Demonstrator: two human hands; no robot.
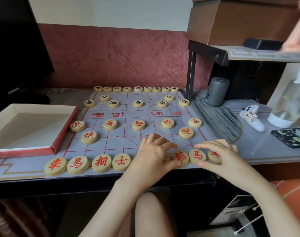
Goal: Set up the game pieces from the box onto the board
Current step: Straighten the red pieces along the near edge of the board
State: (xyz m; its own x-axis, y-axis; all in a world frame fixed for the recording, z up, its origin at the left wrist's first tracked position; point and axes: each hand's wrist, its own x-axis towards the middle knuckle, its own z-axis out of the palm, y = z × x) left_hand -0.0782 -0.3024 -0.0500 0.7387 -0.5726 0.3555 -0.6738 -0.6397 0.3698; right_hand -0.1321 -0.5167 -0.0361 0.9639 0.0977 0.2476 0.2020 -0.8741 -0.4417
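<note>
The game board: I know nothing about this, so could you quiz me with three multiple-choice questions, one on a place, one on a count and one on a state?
1. Where does the red-sided box lie?
A) left of the board
B) right of it
C) on top of it

2. How many red soldier pieces stand in one row across the board?
A) three
B) five
C) seven

3. What are the left hand and right hand doing?
A) both reach into the box
B) both hang below the table
C) each holds a piece in the near row

Answers:
1 A: the box sits off the board's left edge.
2 B: five such pieces line up side by side.
3 C: the left hand pinches the elephant piece, and the right hand pinches the horse piece beside it.
</note>
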